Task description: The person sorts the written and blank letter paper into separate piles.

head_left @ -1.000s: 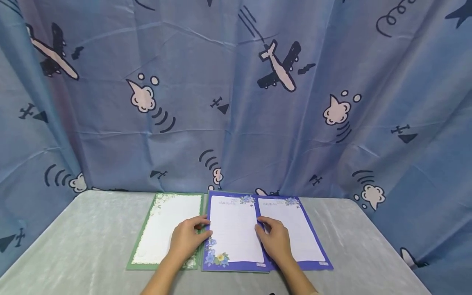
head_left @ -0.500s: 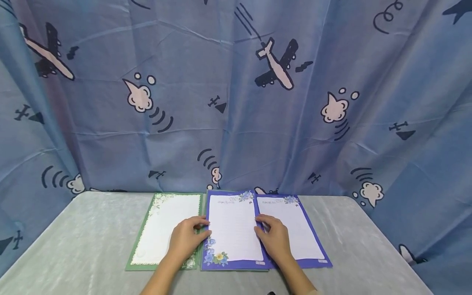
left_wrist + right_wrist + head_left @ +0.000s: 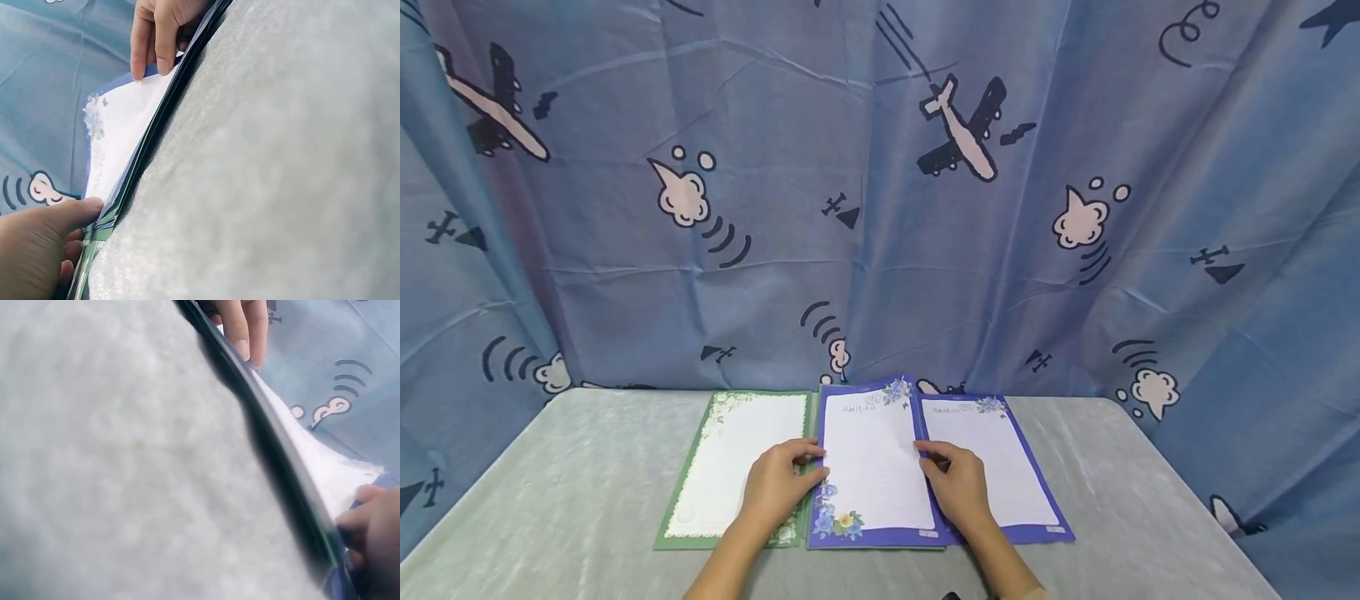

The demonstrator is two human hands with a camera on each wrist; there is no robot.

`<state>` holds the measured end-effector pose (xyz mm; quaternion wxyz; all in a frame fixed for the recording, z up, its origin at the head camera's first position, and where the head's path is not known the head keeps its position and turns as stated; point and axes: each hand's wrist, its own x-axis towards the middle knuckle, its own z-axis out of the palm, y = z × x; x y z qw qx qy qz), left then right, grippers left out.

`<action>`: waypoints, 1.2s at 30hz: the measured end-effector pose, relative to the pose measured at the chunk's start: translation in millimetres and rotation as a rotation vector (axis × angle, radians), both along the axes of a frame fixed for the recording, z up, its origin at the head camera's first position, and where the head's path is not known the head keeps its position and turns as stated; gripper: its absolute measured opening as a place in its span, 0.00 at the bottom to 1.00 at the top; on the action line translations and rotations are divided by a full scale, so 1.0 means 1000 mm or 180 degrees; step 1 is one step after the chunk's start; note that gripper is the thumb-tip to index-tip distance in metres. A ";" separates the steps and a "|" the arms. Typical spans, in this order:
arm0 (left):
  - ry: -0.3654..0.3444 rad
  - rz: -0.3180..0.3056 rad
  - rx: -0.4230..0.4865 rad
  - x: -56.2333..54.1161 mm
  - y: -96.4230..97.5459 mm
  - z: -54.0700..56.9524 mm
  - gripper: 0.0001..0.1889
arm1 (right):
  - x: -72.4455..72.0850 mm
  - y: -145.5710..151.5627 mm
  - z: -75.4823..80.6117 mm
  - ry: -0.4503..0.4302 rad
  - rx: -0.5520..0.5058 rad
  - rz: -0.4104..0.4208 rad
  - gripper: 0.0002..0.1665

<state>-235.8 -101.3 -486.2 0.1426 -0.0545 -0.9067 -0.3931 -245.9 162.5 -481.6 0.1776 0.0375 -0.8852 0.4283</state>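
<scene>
A purple-bordered sheet of letter paper [image 3: 876,467] with blue flowers lies in the middle, on a stack with green edges showing beneath. My left hand [image 3: 778,483] pinches the left edge, its thumb on top in the left wrist view. At the right edge, my right hand [image 3: 961,483] pinches the top sheet, whose upper right corner rises slightly. A green-bordered sheet [image 3: 722,467] lies partly under my left hand. To the right is another purple-bordered sheet [image 3: 1000,475], partly covered by my right hand. In the right wrist view, the paper edge bends near my fingers [image 3: 356,515].
A pale grey cloth covers the table [image 3: 602,467]. Behind its far edge hangs a blue curtain [image 3: 775,208] with printed airplanes and clouds. A small dark object [image 3: 952,596] shows at the bottom edge of the head view.
The middle sheet's upper right corner has lifted a little, and its surface now bows. My right fingertips have shifted slightly left; my left hand stays in place.
</scene>
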 end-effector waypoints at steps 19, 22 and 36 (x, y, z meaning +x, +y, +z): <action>-0.0006 0.0064 0.0052 0.001 -0.001 0.000 0.21 | -0.003 0.010 0.006 -0.0479 -0.0888 0.0079 0.13; -0.0020 0.0054 0.0130 0.000 -0.001 0.000 0.22 | -0.003 0.012 0.007 -0.0504 -0.0968 0.0094 0.13; -0.0099 -0.0055 0.0487 0.001 0.000 0.006 0.18 | -0.003 0.013 0.009 -0.0581 -0.1177 0.0119 0.14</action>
